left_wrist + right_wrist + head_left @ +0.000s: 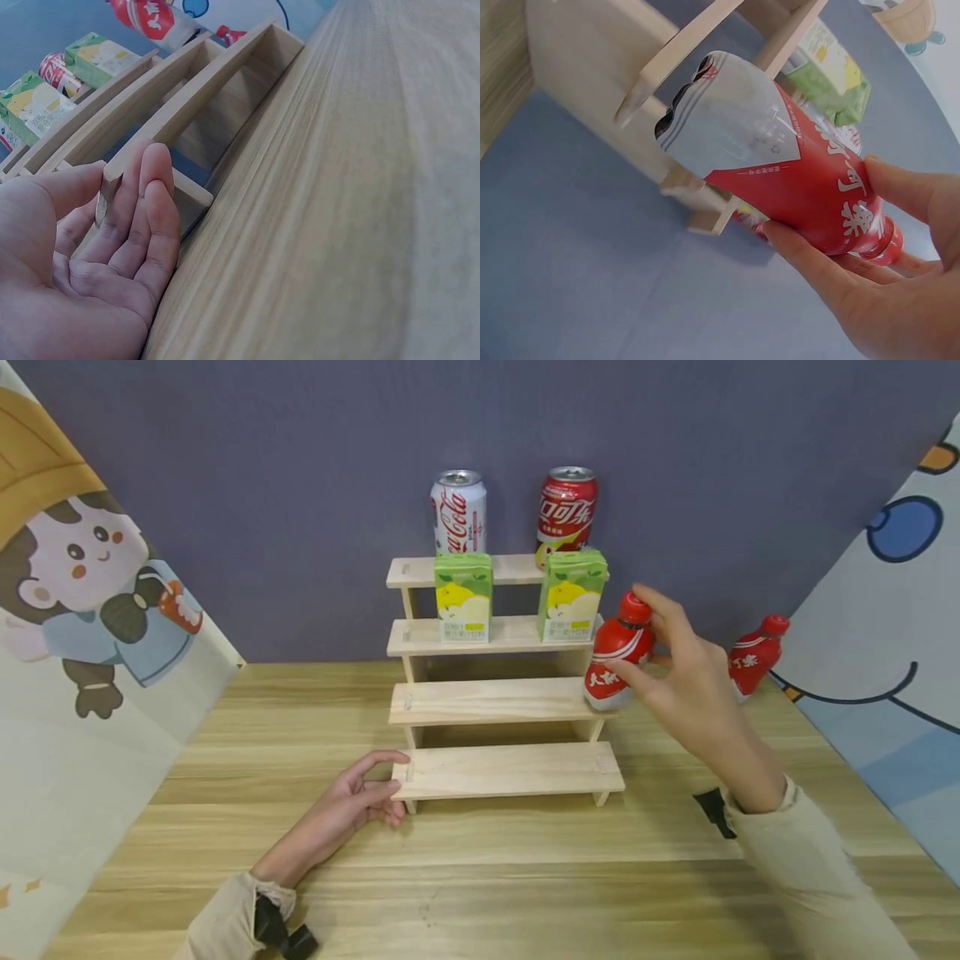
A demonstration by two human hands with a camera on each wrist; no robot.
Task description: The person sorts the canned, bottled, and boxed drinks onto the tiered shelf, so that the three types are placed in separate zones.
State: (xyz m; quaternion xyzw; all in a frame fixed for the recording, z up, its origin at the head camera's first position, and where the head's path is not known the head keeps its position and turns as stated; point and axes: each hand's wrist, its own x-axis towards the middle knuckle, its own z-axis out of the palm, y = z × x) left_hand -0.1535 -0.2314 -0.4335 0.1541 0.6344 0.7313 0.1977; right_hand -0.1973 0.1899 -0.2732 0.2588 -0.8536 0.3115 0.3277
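Observation:
My right hand [693,693] grips a red soda bottle [619,652] with a red cap and white lettering, thumb on one side and fingers on the other. Tilted, the bottle overlaps the right end of the second step from the bottom; its clear base shows large in the right wrist view. At the lower left, my left hand [352,806] pinches the left end of the bottom step of a pale wooden four-step display rack [510,770]. In the left wrist view the thumb [79,187] lies on the board's end, with fingers curled on its other side.
A white cola can [459,514] and a red cola can [566,514] stand on the top step. Below them are two green juice boxes, left [463,602] and right [573,597]. Another red bottle [756,656] stands at right near the wall. A dark wall [300,527] rises behind.

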